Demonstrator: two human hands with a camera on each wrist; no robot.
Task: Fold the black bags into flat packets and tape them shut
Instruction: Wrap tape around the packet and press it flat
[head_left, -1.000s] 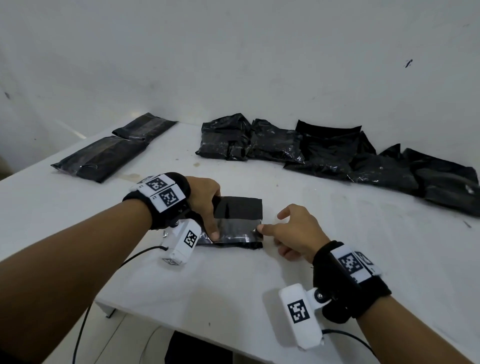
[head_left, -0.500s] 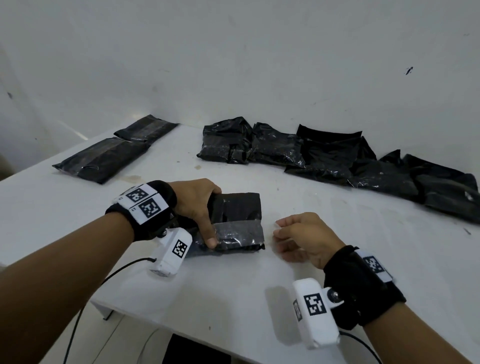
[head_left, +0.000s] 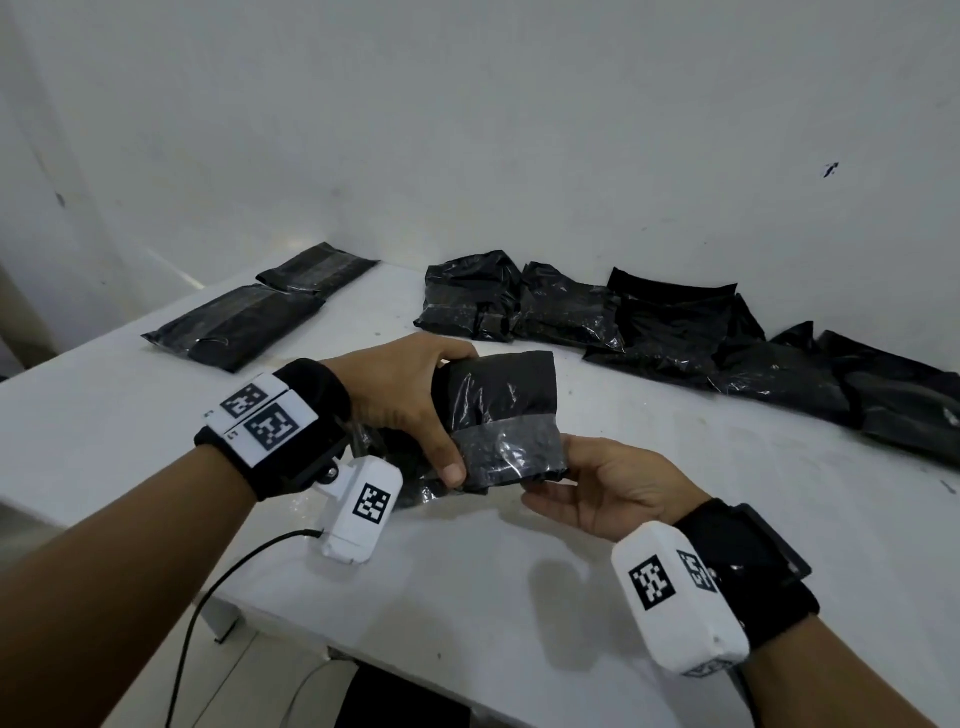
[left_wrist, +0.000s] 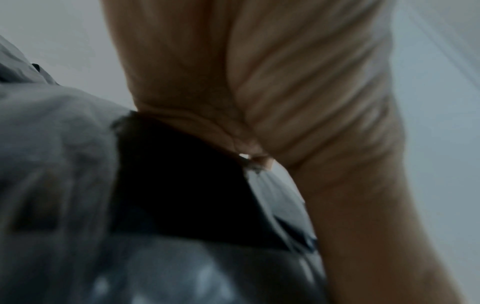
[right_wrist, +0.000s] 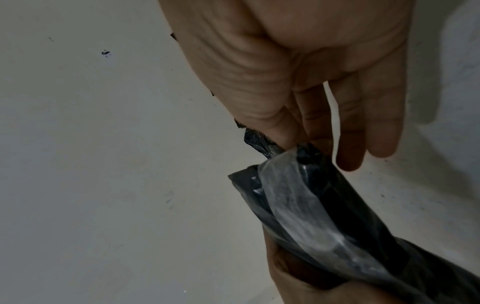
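A folded black packet (head_left: 501, 410) with a band of clear tape (head_left: 511, 447) across its lower part hangs tilted a little above the white table (head_left: 467, 597). My left hand (head_left: 449, 415) grips its left side, thumb on the front and fingers curled over the top edge. My right hand (head_left: 550, 470), palm up, pinches its lower right corner. In the right wrist view, the right hand (right_wrist: 298, 144) pinches the packet (right_wrist: 311, 205) by its end between thumb and forefinger, the other fingers straight. In the blurred left wrist view, the left hand (left_wrist: 259, 102) is closed on the packet (left_wrist: 182, 195).
Two flat taped packets (head_left: 234, 327) (head_left: 317, 267) lie at the back left. Several loose, crumpled black bags (head_left: 675, 332) stretch along the back and right by the wall. The table's front edge runs just below my wrists, with a cable hanging over it.
My left hand has lifted the packet off the table and tilted it. My right hand, which had let go and curled beside it, has turned palm up and pinched its right corner.
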